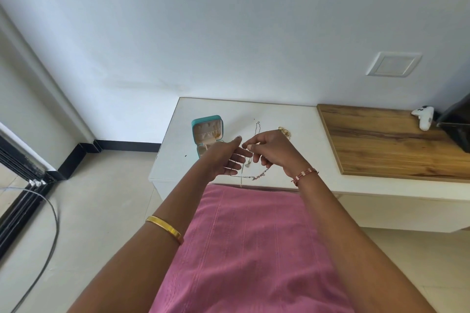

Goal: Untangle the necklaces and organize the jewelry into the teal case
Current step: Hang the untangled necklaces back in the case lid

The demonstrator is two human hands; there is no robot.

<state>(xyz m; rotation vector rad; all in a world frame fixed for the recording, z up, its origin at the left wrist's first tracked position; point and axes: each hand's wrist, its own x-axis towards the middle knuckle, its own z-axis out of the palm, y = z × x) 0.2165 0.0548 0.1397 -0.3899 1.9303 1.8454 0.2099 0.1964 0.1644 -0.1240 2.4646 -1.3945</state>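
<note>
The teal case (207,132) stands open on the white table (292,119), its cream lining showing; my left wrist hides its lower half. Thin silver necklaces (257,127) lie tangled right of it, one strand running up the table, others hanging down between my hands. My right hand (269,150) pinches a chain near its fingertips. My left hand (229,157) is held beside it with fingers extended, palm toward the chains; a strand hangs by its fingers. A beaded bracelet piece (262,175) lies near the table's front edge. Gold jewelry (284,131) sits behind my right hand.
A wooden panel (386,140) covers the table's right part, with a white game controller (423,118) and a black device (457,119) at its far end. A grey cable (50,216) curves over the floor at left. My pink garment fills the foreground.
</note>
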